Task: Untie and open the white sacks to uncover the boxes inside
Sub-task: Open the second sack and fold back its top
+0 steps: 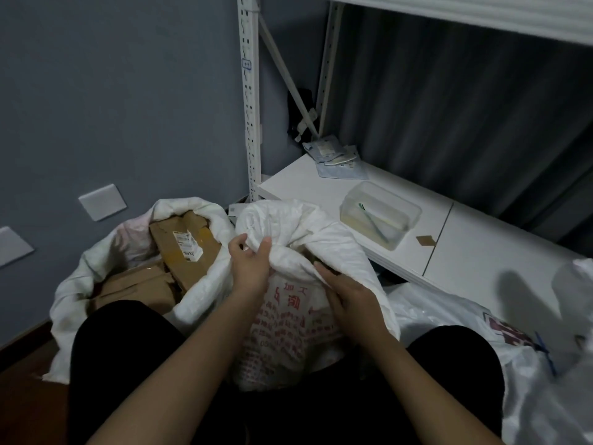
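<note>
head view: we see the white sack w/ red print (285, 329) at frame center, standing btwn the person's knees, top fabric bunched and folded over. left hand (252, 264) grips the bunched top, fingers curled into the cloth. right hand (348, 293) lies on the fold at the sack's right side, fingertips tucked under it. at center left a 2nd sack (106, 252) stands open, cardboard boxes (184, 248) showing inside.
</note>
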Action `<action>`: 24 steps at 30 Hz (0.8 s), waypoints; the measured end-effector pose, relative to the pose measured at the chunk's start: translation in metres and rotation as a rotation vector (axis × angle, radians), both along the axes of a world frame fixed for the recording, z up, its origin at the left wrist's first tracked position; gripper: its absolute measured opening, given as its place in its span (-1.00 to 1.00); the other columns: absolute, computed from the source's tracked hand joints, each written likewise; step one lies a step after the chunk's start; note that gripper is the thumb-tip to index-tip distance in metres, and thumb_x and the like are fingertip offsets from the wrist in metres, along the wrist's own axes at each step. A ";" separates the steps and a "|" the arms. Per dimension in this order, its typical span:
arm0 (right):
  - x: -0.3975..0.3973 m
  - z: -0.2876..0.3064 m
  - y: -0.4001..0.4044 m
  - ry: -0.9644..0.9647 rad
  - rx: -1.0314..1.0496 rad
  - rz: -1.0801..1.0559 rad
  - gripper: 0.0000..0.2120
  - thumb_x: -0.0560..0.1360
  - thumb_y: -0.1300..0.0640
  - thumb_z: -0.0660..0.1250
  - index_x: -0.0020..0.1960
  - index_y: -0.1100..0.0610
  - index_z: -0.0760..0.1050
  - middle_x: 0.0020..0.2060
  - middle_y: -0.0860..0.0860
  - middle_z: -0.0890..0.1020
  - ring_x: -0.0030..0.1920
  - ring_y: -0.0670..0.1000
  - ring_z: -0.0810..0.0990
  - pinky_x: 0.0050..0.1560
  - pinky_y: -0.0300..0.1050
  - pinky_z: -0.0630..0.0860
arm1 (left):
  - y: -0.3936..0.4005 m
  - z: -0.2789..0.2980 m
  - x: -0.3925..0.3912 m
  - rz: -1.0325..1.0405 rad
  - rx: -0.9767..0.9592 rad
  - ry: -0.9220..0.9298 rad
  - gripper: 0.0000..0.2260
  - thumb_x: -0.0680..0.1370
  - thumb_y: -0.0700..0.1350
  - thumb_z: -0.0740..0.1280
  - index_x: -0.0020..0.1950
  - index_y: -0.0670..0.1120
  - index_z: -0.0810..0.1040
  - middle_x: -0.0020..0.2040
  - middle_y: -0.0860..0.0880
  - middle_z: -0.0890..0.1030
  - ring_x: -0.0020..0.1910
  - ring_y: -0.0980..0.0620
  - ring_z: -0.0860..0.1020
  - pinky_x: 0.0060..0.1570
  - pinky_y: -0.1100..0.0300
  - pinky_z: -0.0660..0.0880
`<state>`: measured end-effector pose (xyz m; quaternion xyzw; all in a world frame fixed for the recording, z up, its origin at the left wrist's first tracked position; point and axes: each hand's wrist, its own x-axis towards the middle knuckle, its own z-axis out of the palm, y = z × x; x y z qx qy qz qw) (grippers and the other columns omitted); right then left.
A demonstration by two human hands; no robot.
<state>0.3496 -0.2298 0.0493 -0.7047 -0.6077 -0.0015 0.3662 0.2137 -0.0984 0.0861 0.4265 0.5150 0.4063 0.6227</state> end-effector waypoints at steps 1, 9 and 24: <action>-0.001 0.000 -0.001 -0.022 -0.025 0.016 -0.60 0.53 0.09 0.18 0.35 -0.05 0.47 0.07 0.04 0.67 0.01 -0.03 0.62 -0.04 -0.29 0.48 | 0.004 0.001 0.002 0.035 -0.043 -0.011 -0.64 0.53 -0.06 0.37 0.26 0.02 0.31 0.26 -0.17 0.46 0.15 -0.13 0.53 0.15 -0.13 0.52; -0.003 0.041 0.005 -0.086 -0.150 0.049 -0.70 0.44 -0.18 0.30 0.07 -0.02 0.49 0.01 -0.08 0.50 -0.02 -0.02 0.48 -0.05 -0.17 0.41 | 0.008 0.013 0.002 0.001 -0.175 -0.220 -0.70 0.58 -0.23 0.30 0.26 -0.01 0.35 0.06 -0.07 0.48 -0.13 0.02 0.51 -0.15 0.12 0.55; -0.045 0.003 0.026 -0.393 -0.114 0.198 -0.57 0.20 0.18 0.53 -0.13 0.06 0.31 -0.21 0.02 0.48 -0.30 0.01 0.46 -0.40 -0.16 0.34 | 0.013 -0.003 -0.021 -0.108 -0.212 0.128 -0.82 0.59 -0.09 0.27 0.17 -0.08 0.40 0.21 -0.17 0.48 -0.02 -0.07 0.51 -0.19 0.06 0.57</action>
